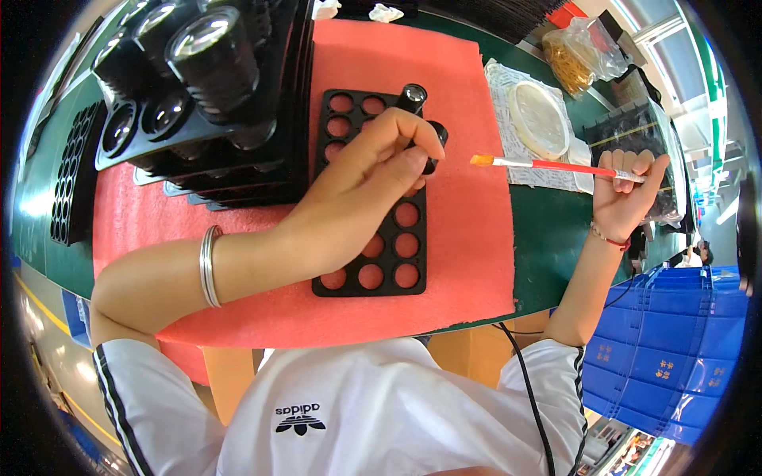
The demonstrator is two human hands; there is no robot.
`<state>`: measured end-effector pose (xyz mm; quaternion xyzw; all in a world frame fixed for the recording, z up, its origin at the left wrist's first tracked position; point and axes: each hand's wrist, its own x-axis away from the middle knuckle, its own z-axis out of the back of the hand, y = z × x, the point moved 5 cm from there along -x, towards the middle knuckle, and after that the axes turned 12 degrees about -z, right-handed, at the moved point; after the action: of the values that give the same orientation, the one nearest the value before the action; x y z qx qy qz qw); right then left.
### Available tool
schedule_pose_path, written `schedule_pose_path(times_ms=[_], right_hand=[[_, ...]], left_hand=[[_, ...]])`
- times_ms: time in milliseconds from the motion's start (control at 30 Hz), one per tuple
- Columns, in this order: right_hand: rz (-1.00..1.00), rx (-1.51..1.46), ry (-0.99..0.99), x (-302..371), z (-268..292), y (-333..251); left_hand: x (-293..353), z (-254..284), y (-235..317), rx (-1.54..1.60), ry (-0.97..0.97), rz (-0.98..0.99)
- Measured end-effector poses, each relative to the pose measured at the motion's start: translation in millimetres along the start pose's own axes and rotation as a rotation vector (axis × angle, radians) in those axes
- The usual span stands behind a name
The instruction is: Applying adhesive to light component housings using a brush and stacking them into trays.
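Note:
My left hand (377, 170) reaches over a black tray (417, 283) with rows of round holes. Its thumb and forefinger are closed on a small black cylinder (437, 136), which the fingers partly hide. Just beyond them a second black cylinder (412, 97), with a shiny round top, stands at the tray's far right corner. Off to the right, my right hand (623, 186) is closed around a paintbrush (556, 165) with a red handle. The brush's orange bristles point left, toward the left hand, and are apart from the cylinders. My left hand and wrist cover the tray's middle holes.
Stacked black trays (270, 151) holding large lens-topped cylinders rise at the left. A pink foam mat (468, 262) lies on the green table (533, 262). Beyond it are a round whitish dish (540, 119) on printed paper and a clear bag (583, 51). Blue crates (659, 349) stand right.

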<state>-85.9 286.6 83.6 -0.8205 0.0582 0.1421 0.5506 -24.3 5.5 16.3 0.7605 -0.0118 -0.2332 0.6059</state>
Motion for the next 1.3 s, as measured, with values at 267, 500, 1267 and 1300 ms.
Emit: schedule_pose_path(times_ms=[267,500,1267,1300], right_hand=[[-0.014,-0.034,-0.021,-2.6,1.7,2.4],[-0.016,-0.015,0.030,-3.4,3.3,4.2],[-0.045,0.083,-0.117,3.4,-11.0,7.6],[-0.040,0.100,-0.118,2.9,-10.0,7.9]], left_hand=[[-1.2,3.8,-2.1,0.075,0.039,0.015],[2.1,6.5,-6.1,0.085,0.115,0.006],[-1.4,6.5,-8.4,0.057,0.066,0.149],[-1.3,6.8,-10.0,0.055,0.069,0.140]])
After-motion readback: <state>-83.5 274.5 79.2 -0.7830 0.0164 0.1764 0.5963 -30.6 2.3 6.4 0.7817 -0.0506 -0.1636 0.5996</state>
